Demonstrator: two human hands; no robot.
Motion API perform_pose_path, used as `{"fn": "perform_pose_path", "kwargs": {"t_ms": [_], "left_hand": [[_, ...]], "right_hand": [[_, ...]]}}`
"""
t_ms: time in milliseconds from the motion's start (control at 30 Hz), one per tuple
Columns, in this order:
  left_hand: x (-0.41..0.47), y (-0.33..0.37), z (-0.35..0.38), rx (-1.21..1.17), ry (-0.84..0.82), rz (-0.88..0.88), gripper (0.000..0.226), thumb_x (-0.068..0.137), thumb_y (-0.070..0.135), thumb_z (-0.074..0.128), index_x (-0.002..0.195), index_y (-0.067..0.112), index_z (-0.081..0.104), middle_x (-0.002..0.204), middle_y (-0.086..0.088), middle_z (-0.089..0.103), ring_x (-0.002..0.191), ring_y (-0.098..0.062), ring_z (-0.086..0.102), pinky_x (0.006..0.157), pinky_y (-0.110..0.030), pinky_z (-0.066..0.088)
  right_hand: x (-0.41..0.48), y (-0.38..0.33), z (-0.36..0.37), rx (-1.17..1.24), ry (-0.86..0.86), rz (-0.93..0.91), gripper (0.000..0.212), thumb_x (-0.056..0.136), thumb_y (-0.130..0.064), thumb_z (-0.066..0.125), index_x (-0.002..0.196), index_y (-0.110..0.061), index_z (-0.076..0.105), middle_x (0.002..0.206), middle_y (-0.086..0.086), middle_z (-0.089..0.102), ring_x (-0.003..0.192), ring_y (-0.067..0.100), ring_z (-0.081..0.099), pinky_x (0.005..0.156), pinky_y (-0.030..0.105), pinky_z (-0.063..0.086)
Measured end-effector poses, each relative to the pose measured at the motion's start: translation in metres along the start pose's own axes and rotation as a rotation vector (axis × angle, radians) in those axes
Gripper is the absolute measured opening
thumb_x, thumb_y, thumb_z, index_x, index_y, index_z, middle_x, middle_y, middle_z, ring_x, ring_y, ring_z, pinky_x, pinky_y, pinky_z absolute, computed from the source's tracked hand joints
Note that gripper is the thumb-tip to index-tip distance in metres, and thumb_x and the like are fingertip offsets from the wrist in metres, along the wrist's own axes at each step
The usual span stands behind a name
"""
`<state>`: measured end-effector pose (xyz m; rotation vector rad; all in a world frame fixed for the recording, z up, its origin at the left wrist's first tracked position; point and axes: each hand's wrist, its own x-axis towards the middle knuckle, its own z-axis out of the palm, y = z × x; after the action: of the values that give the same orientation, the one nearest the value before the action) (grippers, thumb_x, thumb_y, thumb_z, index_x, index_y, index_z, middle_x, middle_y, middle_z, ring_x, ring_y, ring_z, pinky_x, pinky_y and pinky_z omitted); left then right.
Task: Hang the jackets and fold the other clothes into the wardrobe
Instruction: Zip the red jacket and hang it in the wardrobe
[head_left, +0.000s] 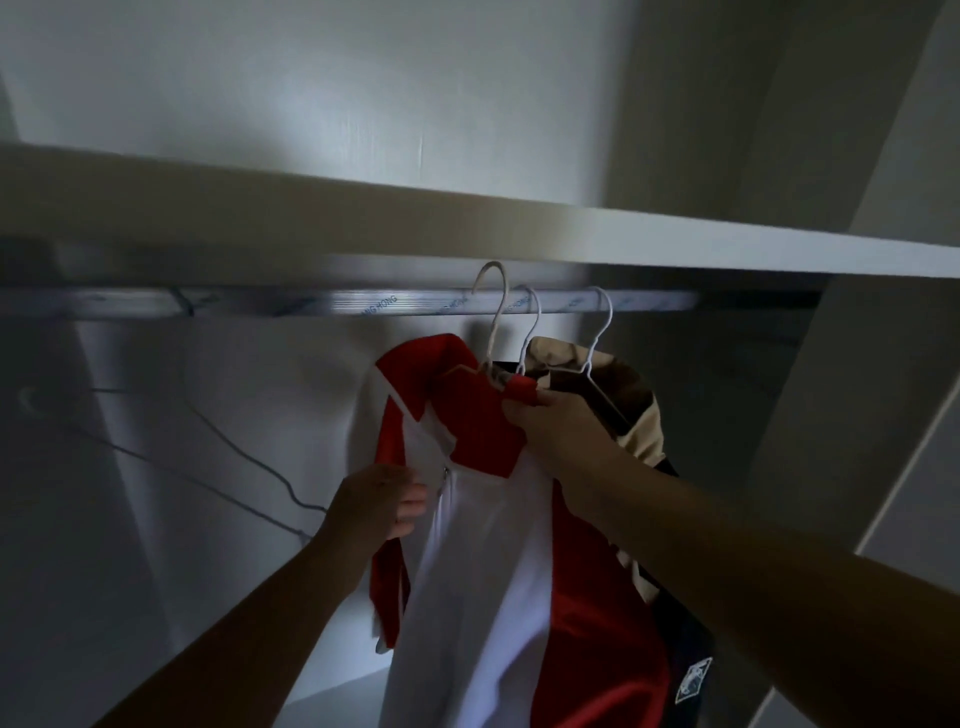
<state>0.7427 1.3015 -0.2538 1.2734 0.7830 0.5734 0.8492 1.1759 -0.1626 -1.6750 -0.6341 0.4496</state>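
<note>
While the right hand (540, 415) is pinching the red collar together with the neck of the white hanger (493, 312), fingers curled tight around both, the red and white jacket (483, 545) is hanging from that grip just below the rail (363, 304) inside the wardrobe (130, 467). Holding collar and wire as one is probably stopping the jacket from slipping off while the hook is going over. The hook's top is showing above the rail, and I cannot tell whether it is resting on it. The left hand (382, 501) is gripping the jacket's front edge lower down, fingers folded over the cloth, seemingly steadying it clear of its neighbours. Just to the right, two more hangers (602, 322) are sitting on the rail, carrying a beige jacket (636, 384) and a dark garment (691, 670). A shelf (675, 244) is running close above, leaving the hook little room.
</note>
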Motion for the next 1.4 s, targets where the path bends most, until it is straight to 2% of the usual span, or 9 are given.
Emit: {"fn": "perform_pose_path", "kwargs": {"t_ms": [267,433,567,667,800,967,1067,1200,1400], "left_hand": [[0.005,0.007,0.007,0.492,-0.018,0.244,0.011,0.098,0.01,0.048,0.096,0.011,0.059,0.096,-0.006,0.059,0.089,-0.021,0.061,0.081,-0.037,0.054],[0.025,0.003,0.004,0.423,-0.009,0.21,0.01,0.096,0.019,0.054,0.101,0.011,0.056,0.063,-0.002,0.052,0.049,-0.01,0.047,0.051,-0.025,0.041],[0.037,0.007,0.005,0.645,0.065,0.212,0.018,0.097,0.021,0.051,0.08,0.015,0.049,0.071,-0.006,0.052,0.064,-0.021,0.053,0.066,-0.034,0.048],[0.037,0.005,0.009,0.889,0.042,0.263,0.017,0.099,0.025,0.046,0.102,0.009,0.051,0.085,-0.003,0.059,0.07,-0.013,0.055,0.056,-0.019,0.043],[0.032,-0.002,0.01,0.778,0.01,0.197,0.02,0.101,0.018,0.041,0.101,0.003,0.053,0.068,0.001,0.05,0.053,-0.005,0.046,0.043,-0.011,0.034],[0.018,-0.001,0.003,0.47,-0.037,-0.017,0.031,0.097,0.01,0.05,0.066,0.007,0.049,0.048,-0.001,0.043,0.036,-0.009,0.039,0.045,-0.023,0.044],[0.012,0.0,-0.006,0.434,0.006,-0.063,0.031,0.094,0.012,0.055,0.065,0.006,0.051,0.046,-0.002,0.042,0.037,-0.011,0.04,0.044,-0.023,0.046],[0.009,-0.004,-0.017,0.463,0.081,-0.073,0.037,0.094,0.018,0.057,0.06,0.004,0.054,0.043,-0.005,0.048,0.035,-0.013,0.048,0.042,-0.021,0.048],[0.004,0.001,-0.027,0.366,0.112,-0.144,0.028,0.095,0.011,0.054,0.068,0.003,0.055,0.051,-0.006,0.051,0.041,-0.013,0.046,0.043,-0.02,0.044]], "right_hand": [[0.02,-0.007,0.019,-0.066,-0.003,-0.028,0.022,0.091,-0.012,0.059,0.11,-0.005,0.067,0.11,0.016,0.068,0.104,0.03,0.064,0.097,0.042,0.049],[0.033,-0.01,0.031,-0.099,0.04,-0.043,0.012,0.088,-0.013,0.063,0.076,-0.011,0.064,0.092,0.018,0.067,0.093,0.031,0.066,0.089,0.038,0.052],[0.037,-0.007,0.041,-0.082,0.022,-0.047,0.009,0.087,-0.01,0.062,0.08,-0.006,0.068,0.099,0.023,0.07,0.096,0.035,0.067,0.092,0.046,0.052],[0.04,0.001,0.045,-0.087,0.012,-0.07,0.016,0.087,-0.006,0.06,0.092,0.006,0.067,0.101,0.028,0.068,0.098,0.039,0.066,0.093,0.049,0.051],[0.046,0.015,0.031,-0.141,0.016,-0.075,0.01,0.088,-0.009,0.062,0.079,-0.004,0.066,0.087,0.017,0.067,0.085,0.029,0.065,0.083,0.036,0.052],[0.049,0.016,0.013,-0.47,-0.029,-0.142,0.028,0.094,-0.02,0.055,0.113,-0.003,0.064,0.107,0.016,0.066,0.106,0.033,0.062,0.089,0.035,0.049],[0.035,0.02,0.01,-0.845,0.066,-0.285,0.033,0.092,-0.027,0.054,0.12,-0.012,0.051,0.109,0.009,0.059,0.109,0.031,0.057,0.082,0.031,0.042],[0.004,0.028,0.026,-1.28,0.319,-0.911,0.055,0.071,-0.025,0.068,0.123,-0.017,0.049,0.119,0.008,0.057,0.109,0.029,0.054,0.09,0.045,0.043],[0.018,0.054,0.064,-1.438,-0.185,-1.036,0.03,0.085,-0.008,0.06,0.113,-0.019,0.06,0.106,0.0,0.059,0.095,0.02,0.054,0.083,0.033,0.038]]}}
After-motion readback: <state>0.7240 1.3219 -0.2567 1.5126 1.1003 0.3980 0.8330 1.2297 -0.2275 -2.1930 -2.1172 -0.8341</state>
